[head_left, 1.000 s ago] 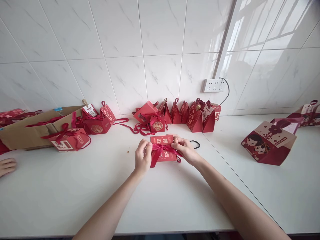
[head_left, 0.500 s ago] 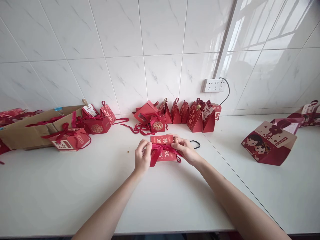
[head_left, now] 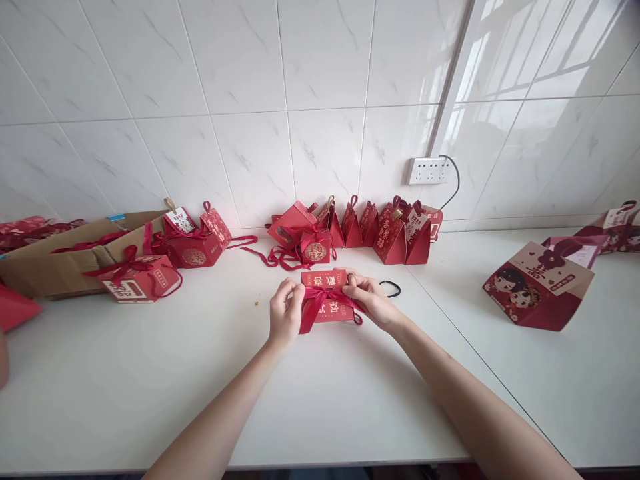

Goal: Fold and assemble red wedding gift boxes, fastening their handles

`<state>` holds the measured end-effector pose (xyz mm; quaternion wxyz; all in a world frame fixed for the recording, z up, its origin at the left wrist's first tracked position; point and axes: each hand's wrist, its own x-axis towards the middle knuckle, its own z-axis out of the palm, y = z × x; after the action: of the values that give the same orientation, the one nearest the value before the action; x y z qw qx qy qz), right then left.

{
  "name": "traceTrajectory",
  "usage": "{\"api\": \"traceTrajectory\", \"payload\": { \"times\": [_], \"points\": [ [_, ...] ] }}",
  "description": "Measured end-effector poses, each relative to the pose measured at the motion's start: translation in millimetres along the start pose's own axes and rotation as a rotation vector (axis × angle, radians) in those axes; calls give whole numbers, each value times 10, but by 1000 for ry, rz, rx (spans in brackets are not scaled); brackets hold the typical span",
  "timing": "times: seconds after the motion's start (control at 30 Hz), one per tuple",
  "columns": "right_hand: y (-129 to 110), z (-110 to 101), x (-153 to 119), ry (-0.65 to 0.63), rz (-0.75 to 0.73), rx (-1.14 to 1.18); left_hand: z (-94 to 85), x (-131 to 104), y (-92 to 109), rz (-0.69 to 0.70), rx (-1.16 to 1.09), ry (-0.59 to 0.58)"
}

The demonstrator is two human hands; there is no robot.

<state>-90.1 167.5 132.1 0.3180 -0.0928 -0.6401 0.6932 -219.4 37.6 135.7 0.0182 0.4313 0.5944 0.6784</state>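
A small red gift box (head_left: 327, 277) printed with pale characters sits on the white table in front of me. Across its top runs a dark red ribbon (head_left: 315, 308) tied in a bow, with one tail hanging over the near side. My left hand (head_left: 287, 312) pinches the bow's left loop, thumb against bent fingers. On the opposite side my right hand (head_left: 371, 300) is closed on the right part of the ribbon, its fingers resting at the box's corner. A twisted cord handle (head_left: 358, 319) shows below the right hand.
A red box with a bow (head_left: 139, 279) and a cardboard carton (head_left: 55, 270) stand left. Along the wall are several red boxes (head_left: 393, 240) and a power strip (head_left: 429, 171). A larger gift box (head_left: 540, 287) lies right. Part of another person's arm (head_left: 3, 357) shows at the left edge.
At the left edge a red box has come further into view beside part of another person's arm. My hands hold almost the same place on the bow.
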Motion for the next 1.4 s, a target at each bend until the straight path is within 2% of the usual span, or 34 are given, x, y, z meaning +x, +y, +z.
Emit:
{"api": "traceTrajectory", "payload": {
  "times": [0.6,0.87,1.1,1.4],
  "points": [
    [-27,23,-1,-13,29,85,-9,2,-76,36,61,-20],
    [-22,7,12,62,40,39,16,-21,-115,35,87,-50],
    [-12,-15,0,-8,13,15,-41,26,-84,15,53,-66],
    [0,-8,1,-7,12,28,-39,17,-79,130,64,-32]
  ]
}}
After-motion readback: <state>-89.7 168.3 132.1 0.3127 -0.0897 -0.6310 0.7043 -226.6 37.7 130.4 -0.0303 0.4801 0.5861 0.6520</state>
